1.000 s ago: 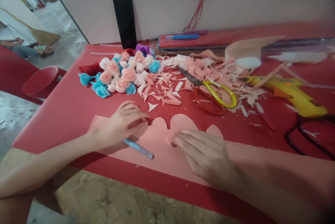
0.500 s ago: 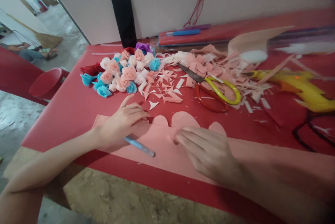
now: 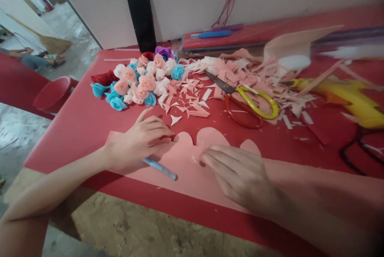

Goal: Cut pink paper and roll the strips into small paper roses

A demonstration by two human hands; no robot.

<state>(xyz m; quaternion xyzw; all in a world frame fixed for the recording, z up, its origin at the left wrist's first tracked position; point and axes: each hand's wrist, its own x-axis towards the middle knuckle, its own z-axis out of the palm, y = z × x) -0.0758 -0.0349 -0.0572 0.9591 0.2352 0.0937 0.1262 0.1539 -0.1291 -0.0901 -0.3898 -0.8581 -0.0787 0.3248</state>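
Note:
My left hand [image 3: 144, 137] lies palm down on the long strip of pink paper [image 3: 180, 177], its fingers stretched out and apart. A light-blue pen [image 3: 160, 169] pokes out from beneath its wrist side, resting on the paper. To the right, my right hand [image 3: 237, 173] has its fingertips pinched together low over the strip. A tiny pale scrap [image 3: 195, 159] shows beside those fingertips; what they hold is hidden. Along the strip's far edge are rounded pink paper shapes, including a large petal-like one [image 3: 211, 136].
Beyond my hands lie crepe-paper roses [image 3: 147, 83], paper offcuts [image 3: 192, 93], scissors with red and yellow handles [image 3: 258, 103], and a yellow glue gun [image 3: 351, 97]. A black phone [image 3: 142, 21] leans on the wall. A red bucket [image 3: 54, 95] stands left of the table.
Both hands stay almost still, the right one still pinched at the same spot. The view has shifted very slightly.

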